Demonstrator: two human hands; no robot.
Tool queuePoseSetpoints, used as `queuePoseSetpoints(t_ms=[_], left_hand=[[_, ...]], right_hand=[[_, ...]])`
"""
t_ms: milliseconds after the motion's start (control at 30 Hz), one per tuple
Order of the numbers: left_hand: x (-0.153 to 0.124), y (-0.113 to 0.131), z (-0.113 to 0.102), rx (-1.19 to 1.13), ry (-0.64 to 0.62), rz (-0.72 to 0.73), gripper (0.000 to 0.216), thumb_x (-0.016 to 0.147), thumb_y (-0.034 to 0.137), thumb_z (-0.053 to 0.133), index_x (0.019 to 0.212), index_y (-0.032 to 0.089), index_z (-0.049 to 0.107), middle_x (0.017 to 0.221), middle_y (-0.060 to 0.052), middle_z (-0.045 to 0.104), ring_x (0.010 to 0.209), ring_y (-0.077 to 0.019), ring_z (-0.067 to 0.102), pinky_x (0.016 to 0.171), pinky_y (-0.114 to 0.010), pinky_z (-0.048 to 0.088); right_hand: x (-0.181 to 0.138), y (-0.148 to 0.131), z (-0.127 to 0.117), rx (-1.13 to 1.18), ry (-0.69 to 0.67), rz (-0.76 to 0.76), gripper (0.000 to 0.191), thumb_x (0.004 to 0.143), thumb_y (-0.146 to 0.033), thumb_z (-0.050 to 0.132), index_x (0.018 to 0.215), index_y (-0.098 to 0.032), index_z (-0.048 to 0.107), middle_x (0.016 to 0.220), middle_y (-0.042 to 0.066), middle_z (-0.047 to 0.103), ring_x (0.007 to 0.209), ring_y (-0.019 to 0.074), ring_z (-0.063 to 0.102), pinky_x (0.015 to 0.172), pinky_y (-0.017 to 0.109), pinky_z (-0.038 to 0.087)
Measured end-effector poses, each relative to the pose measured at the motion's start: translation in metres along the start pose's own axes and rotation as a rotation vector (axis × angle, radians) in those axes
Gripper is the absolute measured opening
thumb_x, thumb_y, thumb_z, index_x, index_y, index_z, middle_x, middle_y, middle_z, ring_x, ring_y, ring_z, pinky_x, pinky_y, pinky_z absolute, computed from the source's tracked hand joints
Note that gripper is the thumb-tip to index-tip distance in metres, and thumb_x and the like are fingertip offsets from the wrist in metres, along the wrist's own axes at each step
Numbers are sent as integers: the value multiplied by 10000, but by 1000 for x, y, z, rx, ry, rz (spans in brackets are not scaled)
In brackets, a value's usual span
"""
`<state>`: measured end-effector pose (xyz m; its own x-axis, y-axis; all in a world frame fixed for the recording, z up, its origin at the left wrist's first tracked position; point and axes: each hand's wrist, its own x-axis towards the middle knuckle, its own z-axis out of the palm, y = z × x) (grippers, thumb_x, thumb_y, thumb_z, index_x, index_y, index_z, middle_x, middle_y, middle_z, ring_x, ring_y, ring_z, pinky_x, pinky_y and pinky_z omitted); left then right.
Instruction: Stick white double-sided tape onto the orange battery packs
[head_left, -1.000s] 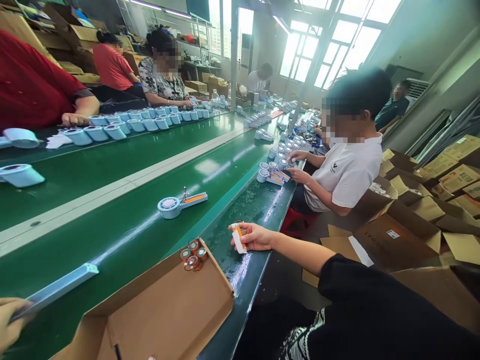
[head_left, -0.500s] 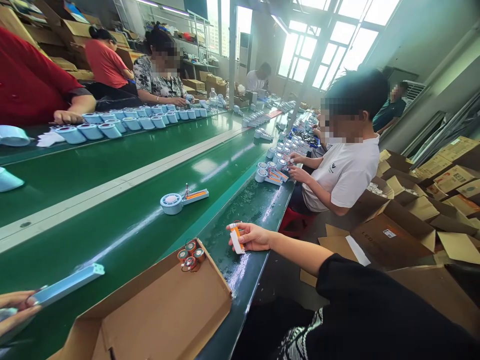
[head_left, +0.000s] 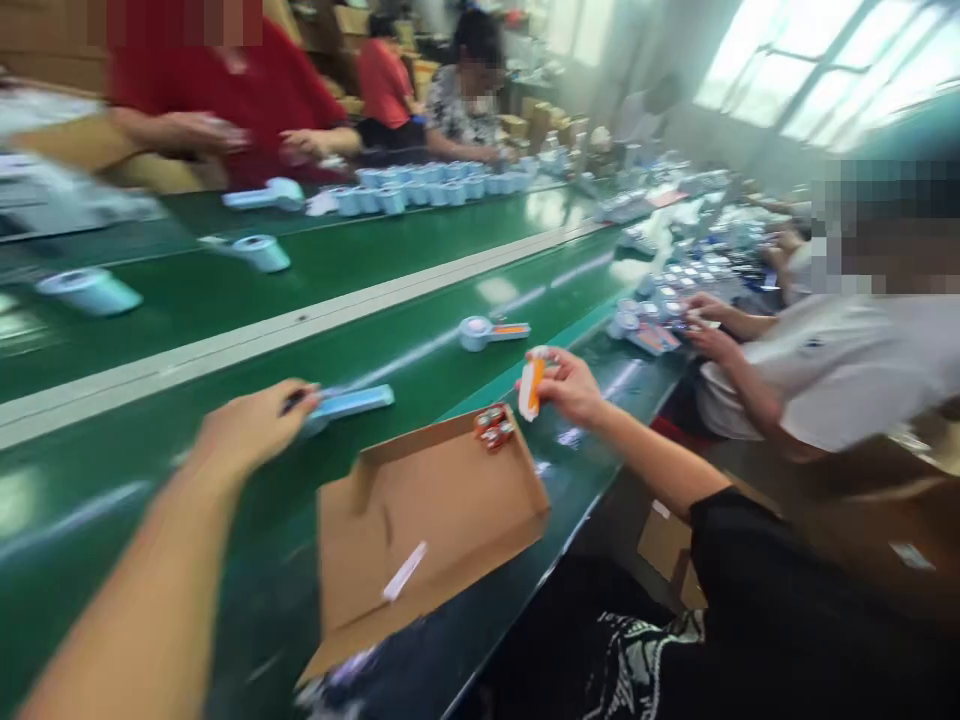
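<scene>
Left hand (head_left: 251,430) now forward, grip on blue handle (head_left: 346,403), right hand (head_left: 571,385) grip lifted orange-white part (head_left: 531,387)

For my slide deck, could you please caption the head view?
Left hand holds a blue handle, right hand an orange-and-white part, above a cardboard tray.

A long green conveyor belt (head_left: 225,300) carries the work, split lengthwise by a pale strip (head_left: 315,322). A shallow open cardboard box (head_left: 427,520) lies on it between the person's two hands. Just beyond the right hand lies a blue round part with an orange-filled handle (head_left: 491,332). Far beyond the left hand, rows of pale blue round housings (head_left: 420,190) stand near the far edge.
</scene>
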<state>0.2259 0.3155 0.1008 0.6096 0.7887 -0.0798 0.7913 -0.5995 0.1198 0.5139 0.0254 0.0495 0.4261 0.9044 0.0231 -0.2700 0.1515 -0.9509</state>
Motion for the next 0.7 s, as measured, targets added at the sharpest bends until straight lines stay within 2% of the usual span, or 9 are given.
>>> queuePoseSetpoints(t_ms=[33,67,200,300,500,600,700], left_hand=[[-4,-6,4,17,-70,-22,513,1062,460,397,1362,201,723,1290,-123,799,1073,-309,734,876,-345,543],[-4,-9,8,11,-81,-6,524,1085,460,375,1408,205,700,1391,-130,759,1177,-318,721,925,-355,542],[13,-10,23,-32,-46,-31,421,1067,413,477,1376,246,709,1412,-114,751,1302,-334,693,1024,-379,532],[20,-8,27,-77,-21,-25,370,1060,397,511,1335,269,723,1380,-103,766,1276,-328,706,1026,-384,534],[18,-7,31,-102,-4,-4,347,1075,392,520,1339,280,714,1371,-94,770,1267,-318,712,1021,-377,532],[21,-2,26,-91,-13,0,346,1080,397,502,1333,284,709,1378,-91,766,1274,-316,709,1011,-367,530],[17,11,17,-52,-39,10,361,1077,425,468,1316,293,705,1372,-97,766,1257,-322,715,959,-353,539]], right_hand=[[22,-7,15,-89,-52,-57,790,629,-442,1065,1262,-227,644,935,22,824,777,231,801,653,292,645],[46,-11,30,-169,-109,-110,771,641,-438,1046,1265,-227,645,928,18,824,777,231,800,660,301,648],[135,-3,88,-518,-320,-271,610,682,-400,965,1190,-206,689,855,-2,806,778,220,786,771,346,658],[172,18,116,-736,-441,-336,471,727,-402,902,1101,-199,701,845,4,798,783,205,767,794,332,632],[192,43,127,-1036,-560,-445,282,866,-399,811,1019,-215,661,870,10,800,761,171,727,737,266,524],[194,38,133,-1233,-576,-471,198,919,-339,808,1011,-213,686,894,18,811,784,178,733,717,250,469],[182,20,145,-1503,-635,-445,155,981,-293,790,1102,-212,737,946,28,826,848,201,752,696,248,422]])
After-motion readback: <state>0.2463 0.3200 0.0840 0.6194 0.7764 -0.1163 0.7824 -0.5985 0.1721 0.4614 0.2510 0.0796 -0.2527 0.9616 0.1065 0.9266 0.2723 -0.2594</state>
